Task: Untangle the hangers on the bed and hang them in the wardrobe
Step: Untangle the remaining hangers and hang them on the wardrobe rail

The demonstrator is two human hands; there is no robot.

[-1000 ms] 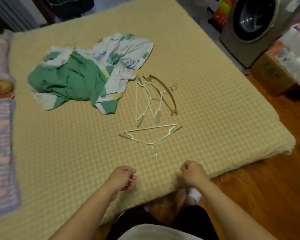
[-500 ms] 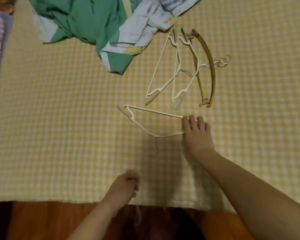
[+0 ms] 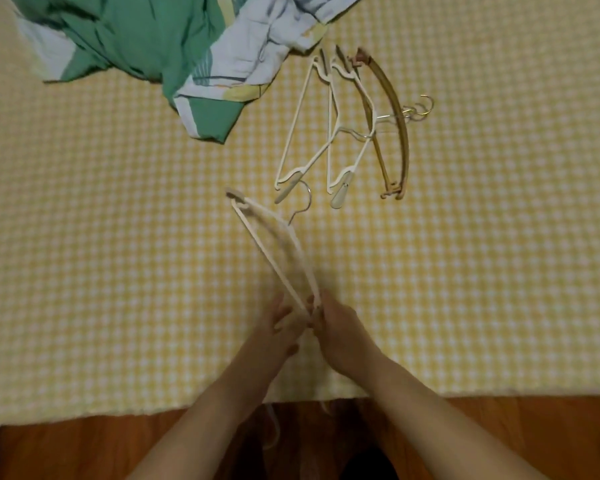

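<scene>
Upper left: green-and-white cloth (image 3: 146, 39) bunched on the yellow checked bed (image 3: 84, 271). Centre: white hanger (image 3: 274, 244) tilted up off the cover — left hand (image 3: 274, 336) and right hand (image 3: 340, 332) both pinch its near end at lower centre. Upper right of centre: remaining hangers (image 3: 347, 129) lie interlocked, two white, one brown, hooks pointing right.

Dim, warm, even light; soft shadows under the hands (image 3: 312, 327). The lifted hanger (image 3: 274, 244) is motion-blurred, and frame edges bow slightly.
</scene>
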